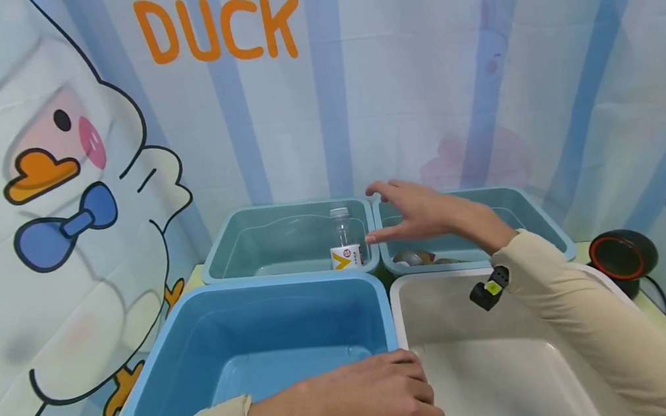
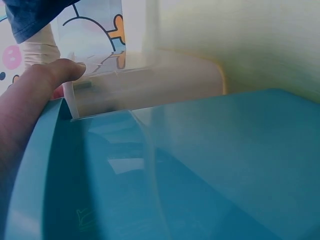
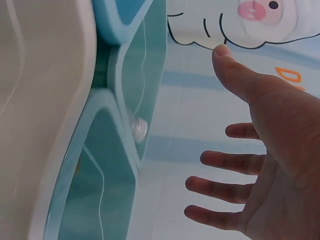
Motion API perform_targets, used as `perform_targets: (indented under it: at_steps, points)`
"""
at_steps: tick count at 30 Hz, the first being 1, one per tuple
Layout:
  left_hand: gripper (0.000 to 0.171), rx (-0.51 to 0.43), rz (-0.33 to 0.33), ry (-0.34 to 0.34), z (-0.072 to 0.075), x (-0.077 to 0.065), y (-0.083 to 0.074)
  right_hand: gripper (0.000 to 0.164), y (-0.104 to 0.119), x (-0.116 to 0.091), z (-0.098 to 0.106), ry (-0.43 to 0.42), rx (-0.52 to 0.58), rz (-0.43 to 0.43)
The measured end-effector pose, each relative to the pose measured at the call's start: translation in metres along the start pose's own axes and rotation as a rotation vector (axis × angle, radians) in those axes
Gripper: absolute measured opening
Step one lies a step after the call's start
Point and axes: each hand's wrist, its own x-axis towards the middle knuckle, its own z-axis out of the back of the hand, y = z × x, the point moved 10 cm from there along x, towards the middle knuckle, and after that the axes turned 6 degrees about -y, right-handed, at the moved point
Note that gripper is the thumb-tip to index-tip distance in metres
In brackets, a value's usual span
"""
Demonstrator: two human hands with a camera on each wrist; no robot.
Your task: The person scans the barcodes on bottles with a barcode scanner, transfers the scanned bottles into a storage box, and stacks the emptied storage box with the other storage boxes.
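Observation:
A clear plastic bottle (image 1: 344, 240) with a white cap and a white label stands in the back left teal bin (image 1: 285, 207), by its right wall. My right hand (image 1: 422, 210) is just right of the bottle, over the back bins, apart from it. Its thumb and fingers are spread with nothing between them in the right wrist view. My left hand (image 1: 379, 395) rests at the near right corner of the blue bin (image 1: 244, 284), beside the white bin (image 1: 464, 274). Its fingers are loosely bent, and the thumb (image 2: 62, 71) lies over the rim.
Several small items (image 1: 414, 257) lie in the back right teal bin (image 1: 549, 229), partly hidden by its front wall. A black round device (image 1: 622, 254) with a red ring and a cable stands at the right. A duck-print curtain (image 1: 393, 84) hangs behind the bins.

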Motion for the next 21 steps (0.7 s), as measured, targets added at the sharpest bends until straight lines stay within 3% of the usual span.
perform_targets:
  at_steps: [21]
  points:
    - [0.037,0.042,-0.004,-0.015,0.002,0.0,-0.001,0.09,-0.074,-0.117,0.037,-0.057,-0.014,-0.103]
